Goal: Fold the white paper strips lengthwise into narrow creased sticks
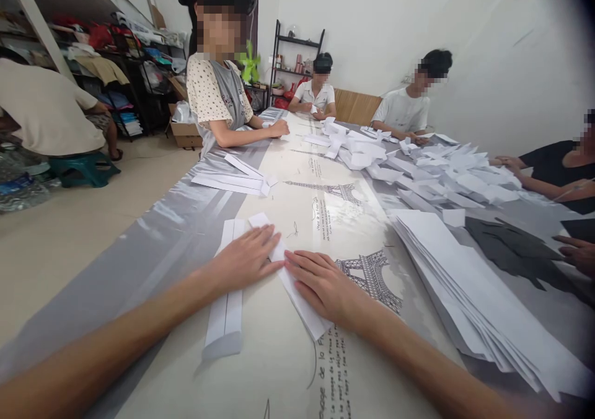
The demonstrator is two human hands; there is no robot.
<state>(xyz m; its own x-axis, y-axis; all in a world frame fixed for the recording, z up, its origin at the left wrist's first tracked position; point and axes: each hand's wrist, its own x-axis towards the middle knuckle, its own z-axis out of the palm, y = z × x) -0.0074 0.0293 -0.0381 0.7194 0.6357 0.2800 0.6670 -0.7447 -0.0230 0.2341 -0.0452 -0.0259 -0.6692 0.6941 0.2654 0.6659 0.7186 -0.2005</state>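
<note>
A narrow folded strip of white paper lies slantwise on the tablecloth in front of me. My left hand rests flat near its far end, fingers stretched out. Lower along the same strip, my right hand presses down with its fingers extended and close together. Both hands are open, and their fingertips nearly meet over the paper. Beneath and beside my left hand lies a second folded paper strip, with a crease line running along its length; my left hand and wrist cover part of it.
A stack of white paper sheets lies at right, near dark sheets. Folded paper pieces are heaped farther back. More strips lie ahead left, near a person. Other people sit around the table.
</note>
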